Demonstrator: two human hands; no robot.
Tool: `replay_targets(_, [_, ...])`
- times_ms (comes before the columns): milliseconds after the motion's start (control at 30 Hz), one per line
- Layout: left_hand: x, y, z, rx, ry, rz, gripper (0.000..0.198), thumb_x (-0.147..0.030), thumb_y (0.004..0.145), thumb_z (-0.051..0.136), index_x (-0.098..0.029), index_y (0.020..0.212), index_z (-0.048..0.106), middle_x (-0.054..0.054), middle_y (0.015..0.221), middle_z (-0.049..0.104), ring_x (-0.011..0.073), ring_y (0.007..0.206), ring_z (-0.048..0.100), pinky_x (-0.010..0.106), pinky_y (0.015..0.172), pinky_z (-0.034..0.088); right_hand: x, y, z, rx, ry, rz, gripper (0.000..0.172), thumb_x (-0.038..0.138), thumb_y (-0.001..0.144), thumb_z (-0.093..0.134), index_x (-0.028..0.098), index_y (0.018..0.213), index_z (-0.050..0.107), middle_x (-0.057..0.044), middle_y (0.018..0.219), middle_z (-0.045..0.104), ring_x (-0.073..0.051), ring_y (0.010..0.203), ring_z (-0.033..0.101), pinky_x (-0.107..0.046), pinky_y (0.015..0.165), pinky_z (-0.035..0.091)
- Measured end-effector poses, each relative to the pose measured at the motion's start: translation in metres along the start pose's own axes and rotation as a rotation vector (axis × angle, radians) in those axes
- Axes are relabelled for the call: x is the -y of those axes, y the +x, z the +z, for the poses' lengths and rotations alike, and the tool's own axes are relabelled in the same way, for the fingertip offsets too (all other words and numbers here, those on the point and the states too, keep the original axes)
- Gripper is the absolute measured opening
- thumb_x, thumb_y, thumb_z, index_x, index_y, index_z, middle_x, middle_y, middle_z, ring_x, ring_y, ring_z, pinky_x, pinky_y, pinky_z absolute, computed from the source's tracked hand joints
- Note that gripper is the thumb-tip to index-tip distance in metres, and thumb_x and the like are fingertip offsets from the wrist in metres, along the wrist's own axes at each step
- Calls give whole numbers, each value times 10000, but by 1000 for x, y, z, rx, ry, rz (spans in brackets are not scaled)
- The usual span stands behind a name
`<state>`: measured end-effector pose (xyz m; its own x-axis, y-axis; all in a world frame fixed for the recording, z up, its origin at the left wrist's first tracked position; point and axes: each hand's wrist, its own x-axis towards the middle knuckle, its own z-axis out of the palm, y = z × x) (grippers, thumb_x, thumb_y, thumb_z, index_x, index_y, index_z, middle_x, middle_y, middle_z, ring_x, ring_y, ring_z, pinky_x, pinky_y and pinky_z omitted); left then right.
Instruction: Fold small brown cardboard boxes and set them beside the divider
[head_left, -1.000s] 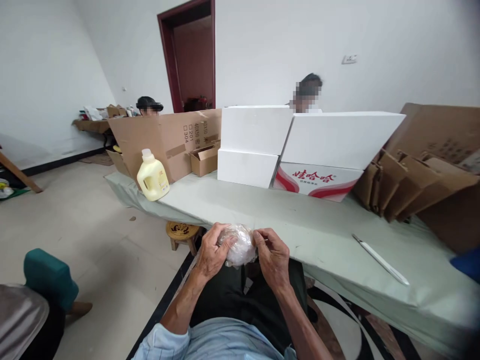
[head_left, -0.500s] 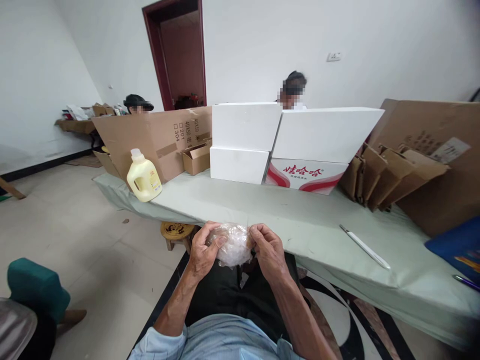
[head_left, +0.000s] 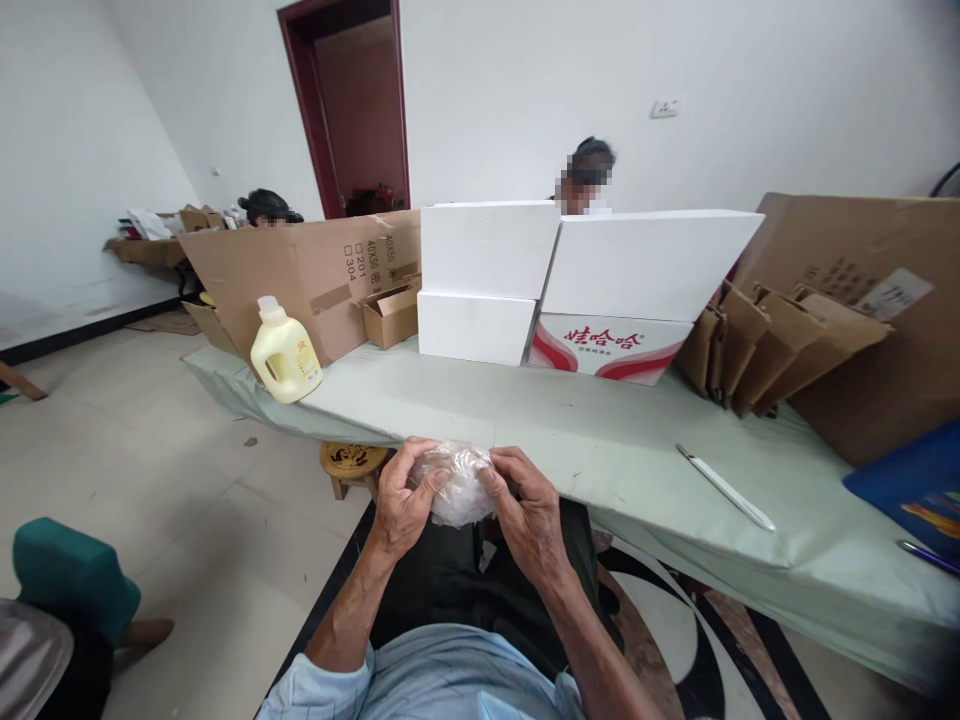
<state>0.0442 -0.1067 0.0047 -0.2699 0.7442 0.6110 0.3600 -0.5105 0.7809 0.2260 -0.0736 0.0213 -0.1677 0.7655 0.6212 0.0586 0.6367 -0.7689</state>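
Plain white walls (head_left: 495, 80) and a pale tiled floor (head_left: 202, 480) surround a long table (head_left: 465, 395) covered in light green cloth. Farthest left, a teal object (head_left: 71, 575) (what it is, I cannot tell) shows low down, with a cluttered side table (head_left: 142, 252) farther back. Next, a large cardboard box (head_left: 300, 270) rises on the long table, the top of one person's head (head_left: 264, 207) visible behind it and a yellow jug (head_left: 296, 340) upright in front. Farther along come a round stool (head_left: 351, 458) below the table's near edge, a dark red doorway (head_left: 356, 110) in the background and a small open carton (head_left: 391, 318) beside the large box. The person's left hand (head_left: 401, 505) curls around one side of a crumpled clear-plastic bundle (head_left: 461, 490), thumb on top; the bundle is held above the lap, by the table's near edge. Across the table stand two stacked white boxes (head_left: 484, 250). The right hand (head_left: 531, 510) grips the bundle's other side between thumb and fingers. Beyond it, a white box (head_left: 645, 265) rests on a red-and-white box (head_left: 600, 348), another person (head_left: 592, 158) partly hidden behind. Last come a slim white tool (head_left: 726, 487) lying on the cloth, folded brown cardboard (head_left: 795, 345), a blue item (head_left: 907, 480) and a purple pen (head_left: 930, 557).
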Motion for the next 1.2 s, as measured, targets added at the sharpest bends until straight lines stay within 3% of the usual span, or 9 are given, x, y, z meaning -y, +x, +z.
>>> replay_targets(133, [-2, -1, 2, 35, 7, -39, 262, -396, 935, 754, -220, 1129, 762, 52, 1097, 776, 227, 1037, 717, 305, 952, 550, -5, -4, 5, -80, -1, 24, 277, 334, 1037, 664, 214, 788, 681, -14, 822, 637, -161, 749, 579, -287, 703, 453])
replay_targets(333, [2, -2, -10, 103, -211, -211, 674, -534, 874, 823, -183, 1424, 655, 126, 1284, 752, 286, 1184, 711, 346, 1014, 566, -10, -4, 0, -181, 26, 73, 377, 382, 1040, 661, 208, 712, 601, 6, 761, 581, -139, 674, 492, -280, 621, 380])
replay_targets(433, [3, 1, -22, 148, -181, -233, 513, -552, 943, 751, -163, 1278, 745, 121, 1179, 779, 267, 1081, 727, 320, 924, 576, -12, -2, -2, -228, 47, 96, 415, 430, 1033, 664, 206, 692, 586, 7, 749, 560, -140, 668, 473, -284, 608, 360])
replay_targets(567, [-3, 4, -28, 205, -92, -219, 379, -515, 1001, 672, -157, 987, 796, 38, 824, 723, 167, 717, 630, 257, 659, 487, -16, -3, 1, -247, 78, 123, 445, 478, 1020, 673, 207, 681, 573, 5, 751, 541, -144, 672, 455, -290, 611, 353])
replay_targets(767, [-13, 5, -14, 109, 155, 50, 419, -335, 1055, 592, -183, 666, 620, -23, 629, 512, 121, 606, 472, 264, 615, 364, -20, -7, 6, -244, 101, 172, 461, 509, 1009, 676, 208, 678, 564, 11, 742, 507, -143, 665, 423, -291, 600, 339])
replay_targets(867, [-13, 4, -9, 43, 210, 136, 417, -293, 1061, 575, -184, 660, 593, -17, 638, 529, 118, 605, 492, 265, 629, 374, -23, -6, 4, -245, 92, 186, 466, 523, 1004, 677, 208, 679, 564, 13, 740, 503, -142, 664, 415, -290, 599, 337])
replay_targets(933, [-11, 4, -10, 69, 197, 128, 416, -314, 1059, 579, -181, 667, 624, -10, 636, 542, 122, 606, 502, 266, 632, 382, -24, -6, 2, -244, 95, 193, 478, 547, 995, 682, 209, 677, 566, 15, 732, 502, -142, 661, 413, -289, 597, 340])
replay_targets(1100, [-7, 11, -19, 192, -21, -134, 438, -535, 1045, 585, -166, 948, 799, 5, 708, 626, 151, 638, 539, 262, 619, 422, -22, -4, -1, -225, 78, 183, 480, 554, 999, 676, 208, 681, 574, 15, 730, 517, -144, 665, 433, -289, 608, 357])
replay_targets(1200, [-6, 17, -19, 169, -48, -180, 518, -602, 1020, 598, -164, 825, 793, 0, 668, 559, 156, 654, 504, 267, 623, 412, -16, -4, -1, -206, 21, 144, 451, 518, 1020, 657, 210, 698, 587, 11, 736, 541, -149, 674, 451, -294, 633, 376])
